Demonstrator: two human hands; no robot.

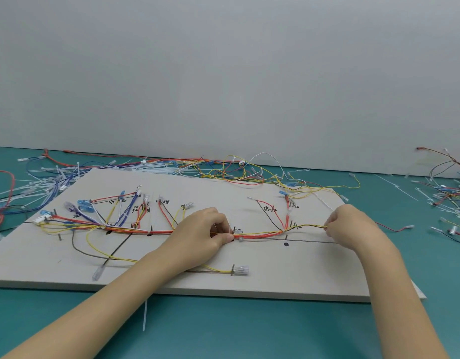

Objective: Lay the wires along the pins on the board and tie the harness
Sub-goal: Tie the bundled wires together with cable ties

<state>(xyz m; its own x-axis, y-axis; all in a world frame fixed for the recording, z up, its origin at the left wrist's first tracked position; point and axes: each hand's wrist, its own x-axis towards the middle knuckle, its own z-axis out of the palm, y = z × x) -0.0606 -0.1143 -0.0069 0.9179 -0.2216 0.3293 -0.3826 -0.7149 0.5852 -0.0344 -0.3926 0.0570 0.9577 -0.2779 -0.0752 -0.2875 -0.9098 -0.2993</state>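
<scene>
Inspector: Where does the harness lie?

Assessor: The wire bundle [260,233], red and yellow, runs along the pins on the grey board [301,270], which rests on the green table [223,330].

Inspector: State of each grip?

Assessor: The left hand [205,229] pinches the bundle at mid-board, thumb and fingers closed on it beside a white cable tie [239,238]. The right hand [350,226] pinches the yellow wire end [311,226] near the board's right edge.

Inspector: Surroundings?

Assessor: Loose wires [231,172] lie behind the board, against the grey wall; more lie at far right.
</scene>
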